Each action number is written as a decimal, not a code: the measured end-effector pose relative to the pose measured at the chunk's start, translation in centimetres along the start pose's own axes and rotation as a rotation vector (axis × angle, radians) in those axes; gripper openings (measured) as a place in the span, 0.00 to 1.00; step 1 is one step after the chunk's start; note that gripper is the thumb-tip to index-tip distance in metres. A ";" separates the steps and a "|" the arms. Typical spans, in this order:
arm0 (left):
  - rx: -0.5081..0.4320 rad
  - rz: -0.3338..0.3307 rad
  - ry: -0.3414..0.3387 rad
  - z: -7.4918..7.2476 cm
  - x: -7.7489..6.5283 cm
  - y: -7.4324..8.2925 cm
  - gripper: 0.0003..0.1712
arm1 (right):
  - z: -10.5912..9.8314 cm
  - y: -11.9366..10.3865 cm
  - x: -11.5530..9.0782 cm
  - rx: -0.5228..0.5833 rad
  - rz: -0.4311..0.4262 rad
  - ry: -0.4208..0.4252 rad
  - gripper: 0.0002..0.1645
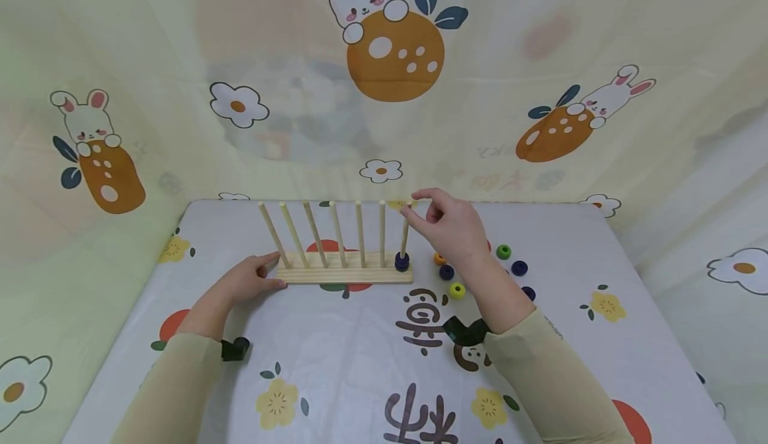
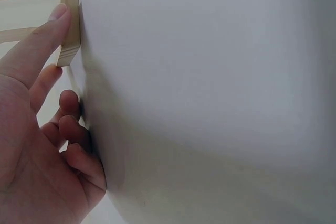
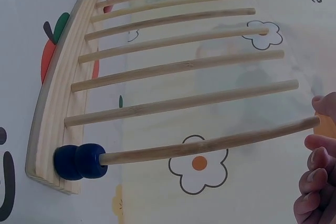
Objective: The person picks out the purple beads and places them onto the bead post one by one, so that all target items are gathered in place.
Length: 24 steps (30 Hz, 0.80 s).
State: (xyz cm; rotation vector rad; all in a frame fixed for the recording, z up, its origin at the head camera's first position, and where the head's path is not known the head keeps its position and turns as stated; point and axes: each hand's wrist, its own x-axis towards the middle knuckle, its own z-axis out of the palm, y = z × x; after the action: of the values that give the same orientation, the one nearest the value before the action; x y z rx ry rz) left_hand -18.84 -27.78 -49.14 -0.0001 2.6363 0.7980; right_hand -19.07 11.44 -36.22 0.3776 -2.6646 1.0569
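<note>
A wooden peg rack (image 1: 342, 275) with a row of upright pegs stands on the table. My left hand (image 1: 246, 281) holds its left end, with the thumb (image 2: 44, 38) on the front side and the index finger (image 2: 47, 83) behind. Two dark blue beads (image 3: 80, 161) are stacked at the bottom of the rightmost peg (image 3: 210, 144); the other pegs are bare. Around the top of that same peg, my right hand (image 1: 457, 229) has its thumb and index finger spread apart, and no bead shows between them.
Loose beads lie right of the rack, partly behind the right forearm: a green bead (image 1: 503, 252), a yellow bead (image 1: 457, 291), an orange bead (image 1: 439, 259) and several blue ones, one blue bead (image 1: 519, 268) farther right. A printed curtain (image 1: 300, 44) hangs behind the table (image 1: 348, 364).
</note>
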 end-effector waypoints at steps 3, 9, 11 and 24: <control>-0.001 -0.012 -0.005 0.0 0.0 0.1 0.49 | 0.0 0.0 -0.1 0.003 0.002 -0.007 0.22; 0.002 -0.030 -0.009 0.1 0.0 0.1 0.50 | -0.1 0.4 -0.3 -0.011 -0.011 -0.009 0.21; 0.003 -0.030 -0.012 0.1 0.0 0.1 0.50 | -0.2 0.7 -0.4 -0.024 -0.016 -0.009 0.21; 0.017 -0.012 -0.011 0.1 0.1 0.0 0.50 | -0.7 3.7 -1.7 -0.152 0.069 -0.132 0.25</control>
State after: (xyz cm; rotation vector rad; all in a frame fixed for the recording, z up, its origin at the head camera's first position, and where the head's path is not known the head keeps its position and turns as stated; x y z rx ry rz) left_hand -18.88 -27.71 -49.25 -0.0070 2.6306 0.7700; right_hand -18.61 14.77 -38.63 0.3387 -2.8721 0.8680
